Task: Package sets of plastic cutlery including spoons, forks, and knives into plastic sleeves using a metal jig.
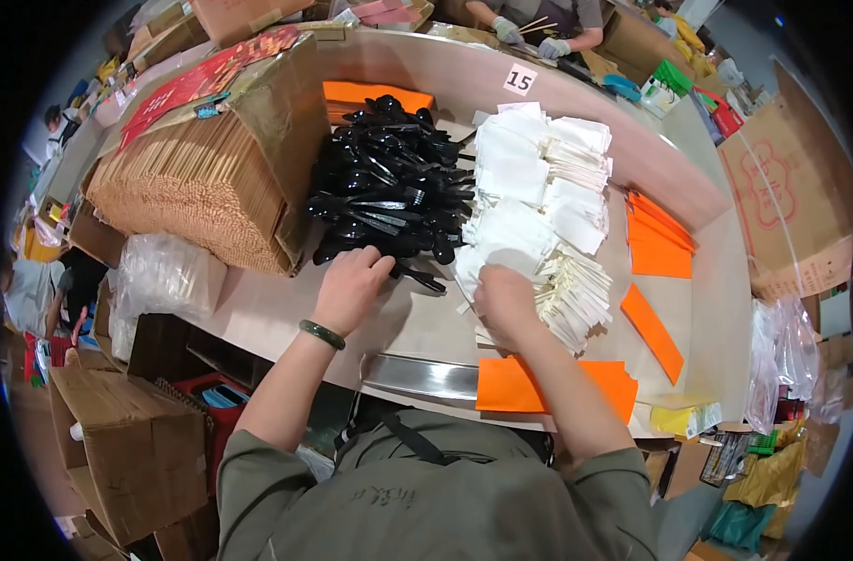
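Note:
A heap of black plastic cutlery [379, 173], spoons and forks among it, lies in the middle of the table. At its near edge my left hand [351, 285] is closed, fingers curled over black pieces; exactly which ones it grips is partly hidden. Stacks of folded white napkins [515, 154] stand just right of the cutlery. My right hand [507, 301] is closed at the near left edge of these napkins, its fingertips hidden beneath the hand. Below my right forearm, an orange paper sleeve stack [510, 385] lies at the table's front edge.
A big carton of wooden chopsticks [193, 192] stands at left, with clear plastic bags [164, 276] before it. More orange sleeves [658, 238] lie at right. A metal strip [417, 376] edges the table front. Beyond the raised wall, a co-worker's gloved hands [529, 39] hold thin sticks.

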A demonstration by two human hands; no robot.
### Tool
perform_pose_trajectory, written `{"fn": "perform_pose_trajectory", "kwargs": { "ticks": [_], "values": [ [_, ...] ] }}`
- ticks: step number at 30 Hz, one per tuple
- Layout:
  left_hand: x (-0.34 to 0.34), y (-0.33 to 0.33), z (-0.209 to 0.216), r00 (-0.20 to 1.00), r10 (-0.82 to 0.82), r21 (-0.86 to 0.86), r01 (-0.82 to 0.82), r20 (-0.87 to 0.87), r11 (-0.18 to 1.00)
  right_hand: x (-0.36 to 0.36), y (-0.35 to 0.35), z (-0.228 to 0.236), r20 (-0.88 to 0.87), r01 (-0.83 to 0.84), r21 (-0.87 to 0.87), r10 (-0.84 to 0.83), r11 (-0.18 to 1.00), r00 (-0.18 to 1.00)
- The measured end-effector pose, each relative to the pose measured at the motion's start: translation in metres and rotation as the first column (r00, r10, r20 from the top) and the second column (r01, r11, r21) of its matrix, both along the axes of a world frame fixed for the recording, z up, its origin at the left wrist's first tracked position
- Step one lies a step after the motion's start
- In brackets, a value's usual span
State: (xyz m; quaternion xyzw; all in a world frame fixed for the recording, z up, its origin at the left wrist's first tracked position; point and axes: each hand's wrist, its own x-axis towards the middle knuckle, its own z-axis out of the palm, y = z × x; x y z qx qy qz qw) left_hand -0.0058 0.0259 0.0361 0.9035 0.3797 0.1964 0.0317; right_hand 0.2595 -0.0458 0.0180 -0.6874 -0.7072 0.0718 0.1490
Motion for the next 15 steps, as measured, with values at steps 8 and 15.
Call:
{"fn": "perform_pose_trajectory", "kwargs": {
  "ticks": [8, 15],
  "values": [
    [0.002, 0.027, 0.006, 0.949, -0.306, 0.154, 0.315, -0.082, 0.936, -0.039, -0.06, 0.052, -0.191, -0.552, -0.296, 0.518, 0.779, 0.834],
    [-0.003, 0.016, 0.017, 0.995, -0.073, 0.032, 0.071, 0.064, 0.997, -0.055, -0.076, 0.067, -0.27, -0.451, -0.277, 0.382, 0.848, 0.884]
  ]
}}
